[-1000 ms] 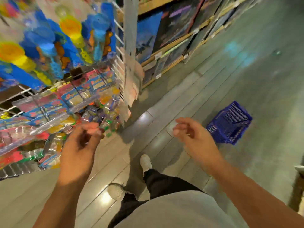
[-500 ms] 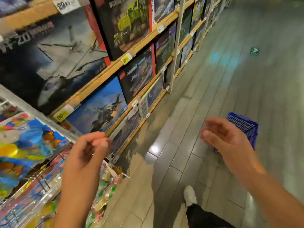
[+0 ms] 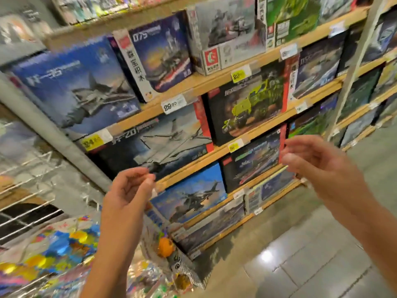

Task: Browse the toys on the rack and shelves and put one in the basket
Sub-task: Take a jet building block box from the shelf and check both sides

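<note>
A: Progress so far? Nothing is picked. The left hand (image 3: 126, 196) is raised with fingers loosely curled, its grip released and holding nothing; the right hand (image 3: 318, 166) is the same, empty and relaxed.

B: And the basket?

A: Out of view, so I cannot say where it stands. The toys are right ahead: the wooden shelves (image 3: 214, 82) carry upright cardboard boxes of building-block kits. Just beyond the left grip is the blue box with a helicopter picture (image 3: 189, 194); above and between both grips stands the black box with a green truck picture (image 3: 247, 108).

B: What remains?

A: By my judgement, nearly all: choose, take, carry, drop in.

B: Room to move?

A: Below the left grip, the wire rack of bright bagged toys (image 3: 53, 254) crowds in. Below the right grip, grey tiled floor (image 3: 311, 254) lies open. Yellow price tags (image 3: 238, 75) jut from shelf edges and could snag a box.
</note>
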